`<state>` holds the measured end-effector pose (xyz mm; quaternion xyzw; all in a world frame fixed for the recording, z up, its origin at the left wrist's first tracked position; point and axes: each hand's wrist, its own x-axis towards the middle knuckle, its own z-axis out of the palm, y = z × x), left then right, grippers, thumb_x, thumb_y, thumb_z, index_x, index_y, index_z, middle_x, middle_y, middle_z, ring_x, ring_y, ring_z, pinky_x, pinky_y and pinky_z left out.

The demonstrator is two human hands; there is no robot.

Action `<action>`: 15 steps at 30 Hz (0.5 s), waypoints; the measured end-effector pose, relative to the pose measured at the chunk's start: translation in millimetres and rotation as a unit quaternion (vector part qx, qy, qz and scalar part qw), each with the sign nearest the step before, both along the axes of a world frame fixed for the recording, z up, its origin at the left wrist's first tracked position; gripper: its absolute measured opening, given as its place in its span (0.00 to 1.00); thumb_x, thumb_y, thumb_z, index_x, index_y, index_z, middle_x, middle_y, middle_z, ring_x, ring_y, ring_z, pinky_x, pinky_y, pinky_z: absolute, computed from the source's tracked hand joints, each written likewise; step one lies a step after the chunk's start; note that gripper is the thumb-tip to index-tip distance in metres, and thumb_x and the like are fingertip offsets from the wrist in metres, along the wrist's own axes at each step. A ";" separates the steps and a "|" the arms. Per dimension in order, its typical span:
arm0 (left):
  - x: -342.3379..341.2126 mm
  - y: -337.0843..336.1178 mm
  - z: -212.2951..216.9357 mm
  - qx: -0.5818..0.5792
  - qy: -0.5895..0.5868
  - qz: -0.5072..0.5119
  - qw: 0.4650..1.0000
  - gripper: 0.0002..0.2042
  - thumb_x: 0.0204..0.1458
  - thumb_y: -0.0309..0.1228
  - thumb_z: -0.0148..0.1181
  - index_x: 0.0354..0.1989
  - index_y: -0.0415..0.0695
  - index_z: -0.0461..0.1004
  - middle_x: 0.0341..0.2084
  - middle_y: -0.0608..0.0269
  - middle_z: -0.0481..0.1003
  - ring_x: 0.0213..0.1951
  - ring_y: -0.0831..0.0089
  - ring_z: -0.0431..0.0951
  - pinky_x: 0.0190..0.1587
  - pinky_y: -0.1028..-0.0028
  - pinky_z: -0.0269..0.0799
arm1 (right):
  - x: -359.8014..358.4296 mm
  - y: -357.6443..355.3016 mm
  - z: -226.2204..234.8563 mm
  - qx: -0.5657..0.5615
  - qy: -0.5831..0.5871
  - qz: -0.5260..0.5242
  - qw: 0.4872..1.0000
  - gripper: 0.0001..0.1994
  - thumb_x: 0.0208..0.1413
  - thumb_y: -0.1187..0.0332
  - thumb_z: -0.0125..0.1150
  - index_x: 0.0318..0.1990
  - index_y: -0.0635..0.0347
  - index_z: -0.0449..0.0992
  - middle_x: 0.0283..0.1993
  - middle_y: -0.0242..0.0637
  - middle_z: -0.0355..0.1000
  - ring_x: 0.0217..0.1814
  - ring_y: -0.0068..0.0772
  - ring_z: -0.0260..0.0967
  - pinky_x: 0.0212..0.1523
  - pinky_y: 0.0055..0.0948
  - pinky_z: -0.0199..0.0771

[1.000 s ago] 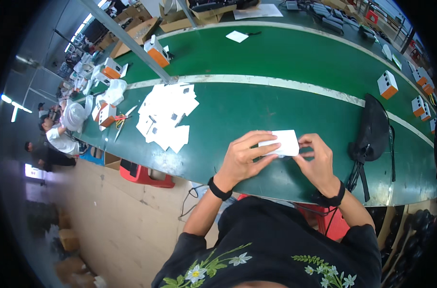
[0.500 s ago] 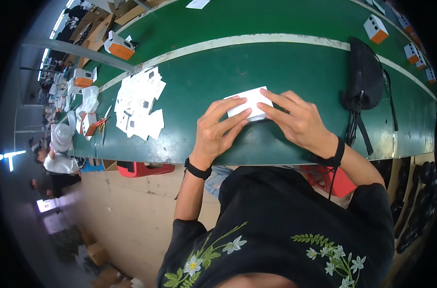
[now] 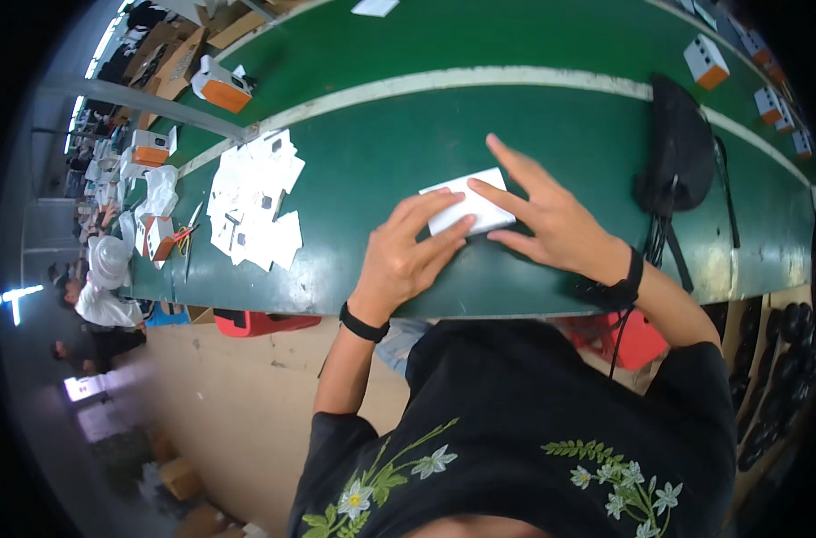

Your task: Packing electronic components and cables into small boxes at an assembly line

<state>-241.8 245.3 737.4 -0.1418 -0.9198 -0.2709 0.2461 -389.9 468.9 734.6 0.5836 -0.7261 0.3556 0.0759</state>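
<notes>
A flat white piece of card (image 3: 469,208) lies on the green table (image 3: 560,117) near its front edge. My left hand (image 3: 410,254) rests on the card's lower left part with its fingers stretched out and pressing down. My right hand (image 3: 544,218) lies on the card's right end, fingers spread, the forefinger across the card. Both wrists wear black bands. Neither hand grips the card; both lie flat on it.
A heap of white flat cards (image 3: 253,202) lies to the left. A black bag (image 3: 680,157) with straps sits to the right. White-and-orange boxes (image 3: 221,85) stand further off, another box (image 3: 706,60) far right. A white stripe crosses the table. Other people (image 3: 98,287) work at far left.
The view has tilted and drawn closer to the table. My hands, which were curled round the white card, now lie spread flat on it.
</notes>
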 end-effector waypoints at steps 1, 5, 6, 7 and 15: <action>-1.2 -4.2 1.4 0.004 -0.004 -0.004 1.000 0.22 0.47 0.23 0.77 0.54 0.48 0.89 0.59 0.56 0.81 0.60 0.50 0.81 0.60 0.56 0.81 | -6.6 -4.7 -6.3 0.082 -0.050 0.033 0.995 0.42 0.56 0.66 0.78 0.80 0.38 0.67 0.76 0.52 0.64 0.56 0.52 0.76 0.52 0.43 0.84; -1.6 -20.9 6.6 0.012 -0.057 0.025 0.998 0.35 0.50 0.30 0.79 0.70 0.51 0.77 0.76 0.44 0.64 0.74 0.40 0.66 0.73 0.48 0.67 | -59.1 -31.9 -0.5 0.063 -0.053 -0.028 0.996 0.35 0.58 0.63 0.77 0.74 0.45 0.75 0.55 0.49 0.73 0.41 0.51 0.76 0.48 0.44 0.81; -0.7 -26.6 3.4 0.005 -0.059 0.042 0.997 0.38 0.51 0.32 0.79 0.73 0.52 0.73 0.78 0.43 0.60 0.76 0.39 0.63 0.75 0.47 0.65 | -89.5 -34.0 -1.0 0.056 -0.031 -0.088 0.994 0.33 0.58 0.63 0.77 0.73 0.47 0.77 0.51 0.49 0.74 0.40 0.51 0.76 0.47 0.44 0.81; 4.5 -34.7 7.0 0.014 -0.066 0.050 0.996 0.37 0.52 0.32 0.78 0.74 0.52 0.73 0.78 0.44 0.61 0.75 0.39 0.64 0.74 0.47 0.66 | -126.3 -40.4 -0.2 0.027 -0.010 -0.155 0.987 0.32 0.59 0.61 0.76 0.72 0.49 0.78 0.48 0.49 0.74 0.41 0.52 0.77 0.47 0.45 0.80; 0.2 -104.6 -1.0 0.068 -0.113 0.101 0.986 0.31 0.58 0.33 0.75 0.71 0.48 0.74 0.75 0.45 0.65 0.73 0.42 0.67 0.73 0.51 0.68 | -460.0 88.4 -44.3 0.097 0.095 -0.648 0.749 0.40 0.65 0.44 0.67 0.81 0.45 0.62 0.58 0.67 0.72 0.56 0.72 0.78 0.57 0.58 0.81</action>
